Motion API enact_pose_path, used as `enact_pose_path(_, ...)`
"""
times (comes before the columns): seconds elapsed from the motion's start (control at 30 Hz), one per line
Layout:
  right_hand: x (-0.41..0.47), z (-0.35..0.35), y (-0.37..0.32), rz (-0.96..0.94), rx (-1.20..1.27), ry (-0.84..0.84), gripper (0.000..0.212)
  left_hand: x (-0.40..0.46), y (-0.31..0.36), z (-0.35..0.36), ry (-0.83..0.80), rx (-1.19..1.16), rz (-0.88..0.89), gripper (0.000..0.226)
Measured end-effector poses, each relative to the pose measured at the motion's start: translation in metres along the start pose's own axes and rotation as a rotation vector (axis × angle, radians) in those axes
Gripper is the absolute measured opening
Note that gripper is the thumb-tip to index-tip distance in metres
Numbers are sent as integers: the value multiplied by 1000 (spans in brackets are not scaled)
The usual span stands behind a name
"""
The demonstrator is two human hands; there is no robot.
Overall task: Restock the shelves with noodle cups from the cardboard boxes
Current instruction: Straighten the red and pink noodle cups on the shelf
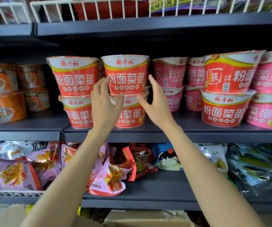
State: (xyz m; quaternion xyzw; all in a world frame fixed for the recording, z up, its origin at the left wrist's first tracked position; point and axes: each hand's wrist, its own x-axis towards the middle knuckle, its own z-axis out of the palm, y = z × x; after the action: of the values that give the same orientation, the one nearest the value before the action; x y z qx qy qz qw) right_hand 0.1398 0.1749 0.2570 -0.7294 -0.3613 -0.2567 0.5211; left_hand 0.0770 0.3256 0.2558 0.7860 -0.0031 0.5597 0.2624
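On the dark middle shelf [164, 133] stand red noodle cups in stacks of two. The upper red cup [126, 74] of the centre stack sits on a lower red cup [132, 115]. My left hand [105, 102] is at that upper cup's left lower side, fingers spread and relaxed, thumb near its base. My right hand [155, 102] is just to its right, fingers straight, apart from the cup or barely touching. Neither hand grips anything. A cardboard box [148, 217] lies at the bottom edge.
Another red stack [76, 89] stands to the left, pink cups [171, 86] and more red cups [227, 95] to the right, orange cups [2, 95] far left. Snack bags [33, 166] fill the lower shelf. A white wire rack [89, 9] runs along the top shelf.
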Motion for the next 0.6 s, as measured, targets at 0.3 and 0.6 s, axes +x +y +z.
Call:
enact_pose_path(0.3,23,-81,88,-94,-806,108,39,-15,73,114,-159,-68,464,37)
enact_pose_path(0.6,62,-78,138,109,-708,-41,54,28,38,206,-430,323,219,64)
